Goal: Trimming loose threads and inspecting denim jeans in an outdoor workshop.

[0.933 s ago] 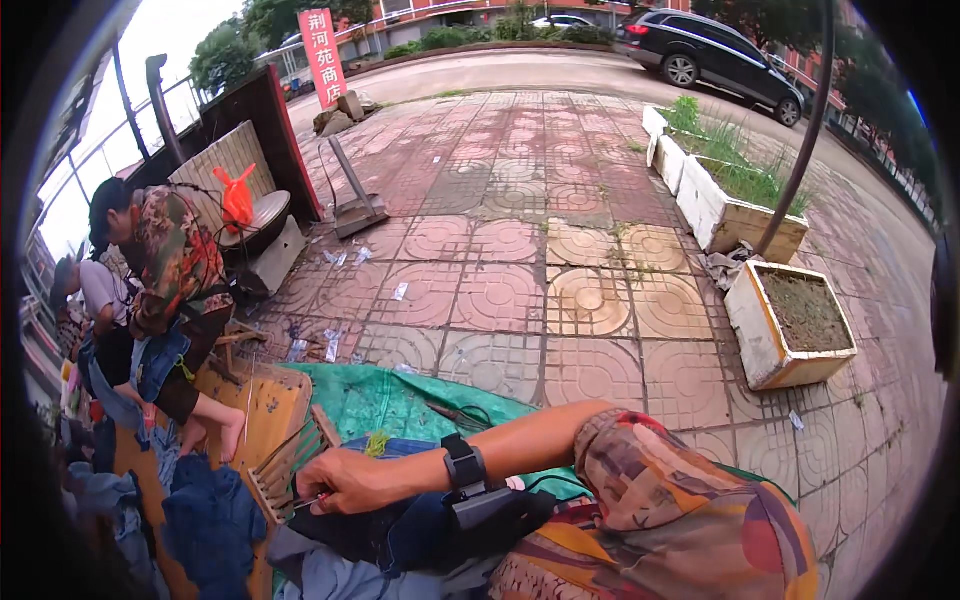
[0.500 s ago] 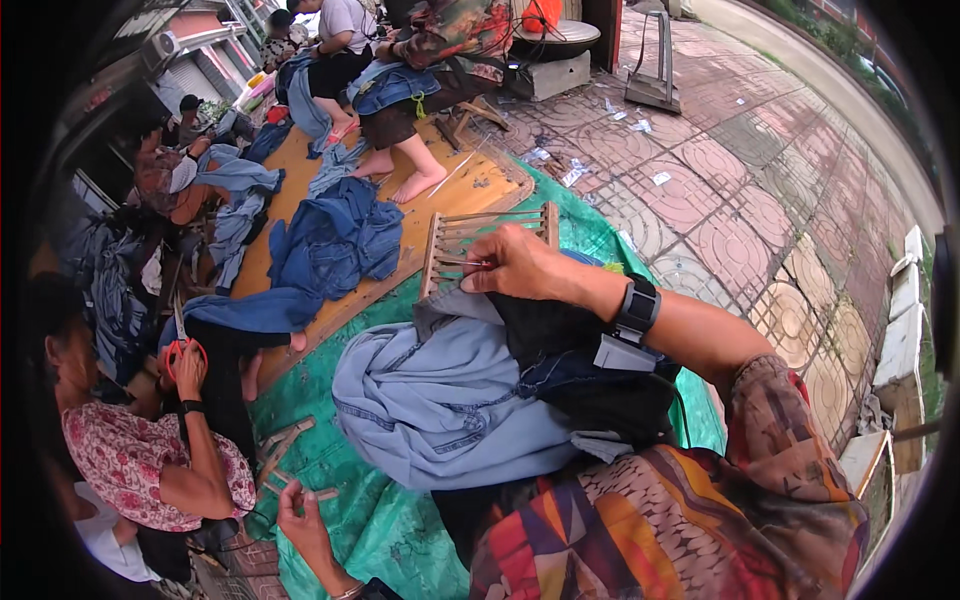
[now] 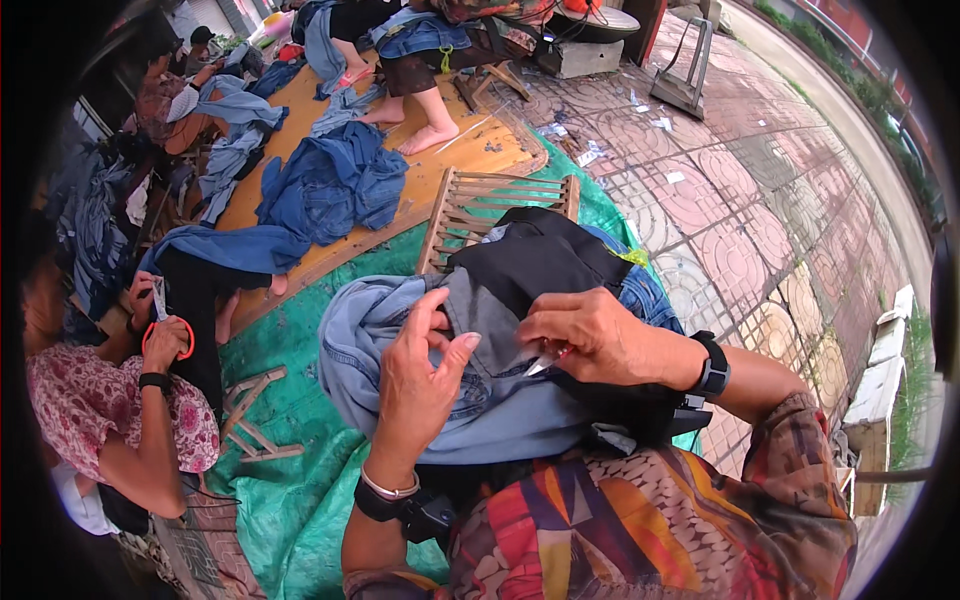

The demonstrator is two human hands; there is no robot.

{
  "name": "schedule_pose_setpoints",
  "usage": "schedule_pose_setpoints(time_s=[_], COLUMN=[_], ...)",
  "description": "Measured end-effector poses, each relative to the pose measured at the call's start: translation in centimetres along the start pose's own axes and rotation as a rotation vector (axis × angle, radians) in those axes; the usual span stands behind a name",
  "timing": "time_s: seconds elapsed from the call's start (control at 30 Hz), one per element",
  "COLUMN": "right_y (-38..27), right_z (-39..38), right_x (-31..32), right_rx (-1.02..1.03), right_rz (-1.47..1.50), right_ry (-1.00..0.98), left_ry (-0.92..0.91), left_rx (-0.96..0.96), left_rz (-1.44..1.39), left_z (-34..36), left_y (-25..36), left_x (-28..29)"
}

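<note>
Over my lap lies a light-blue denim garment [image 3: 365, 340], with grey and black cloth [image 3: 545, 255] heaped on it. My left hand [image 3: 415, 365] is at the edge of the grey cloth, thumb and fingers apart, with nothing visible between them. Just to its right my right hand [image 3: 600, 335] is closed on a small pointed metal tool [image 3: 541, 366] with a bit of red. The tool's tip points left, over the denim; its other end is hidden in my fingers. A blue jeans piece with a yellow-green tie [image 3: 634, 257] shows past my right wrist.
A slatted wooden stool [image 3: 440, 225] stands ahead on a green tarp [image 3: 330, 300]. At left a person holds orange-handled scissors [image 3: 168, 335] near a wooden folding stool [image 3: 250, 420]. Blue jeans [image 3: 335, 185] lie on a wooden board [image 3: 490, 150]. Patterned paving [image 3: 700, 190] spreads right.
My right hand has come back from near the slatted stool to the cloth, the tool's tip now showing. My left hand has risen from the lower left to the grey cloth. The view has shifted.
</note>
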State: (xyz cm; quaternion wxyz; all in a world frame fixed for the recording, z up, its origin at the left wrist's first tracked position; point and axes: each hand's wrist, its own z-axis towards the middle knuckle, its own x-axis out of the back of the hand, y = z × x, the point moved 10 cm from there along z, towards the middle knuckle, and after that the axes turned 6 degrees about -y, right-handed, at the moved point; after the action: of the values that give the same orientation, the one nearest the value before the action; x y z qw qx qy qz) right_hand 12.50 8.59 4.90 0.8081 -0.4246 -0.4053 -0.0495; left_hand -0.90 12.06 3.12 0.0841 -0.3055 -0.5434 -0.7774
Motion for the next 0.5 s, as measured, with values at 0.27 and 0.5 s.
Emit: schedule_pose_setpoints(time_s=[0.27, 0.5], right_y=[2.6, 6.1], right_z=[0.4, -0.1], right_x=[1.9, 1.8], right_rx=[-0.254, -0.280], right_rz=[-0.119, -0.201], right_ry=[0.139, 0.224], left_ry=[-0.002, -0.033], left_rx=[0.161, 0.143], left_rz=[-0.650, -0.507], left_z=[0.3, -2.4], left_y=[-3.8, -2.1], left_x=[-4.4, -4.9])
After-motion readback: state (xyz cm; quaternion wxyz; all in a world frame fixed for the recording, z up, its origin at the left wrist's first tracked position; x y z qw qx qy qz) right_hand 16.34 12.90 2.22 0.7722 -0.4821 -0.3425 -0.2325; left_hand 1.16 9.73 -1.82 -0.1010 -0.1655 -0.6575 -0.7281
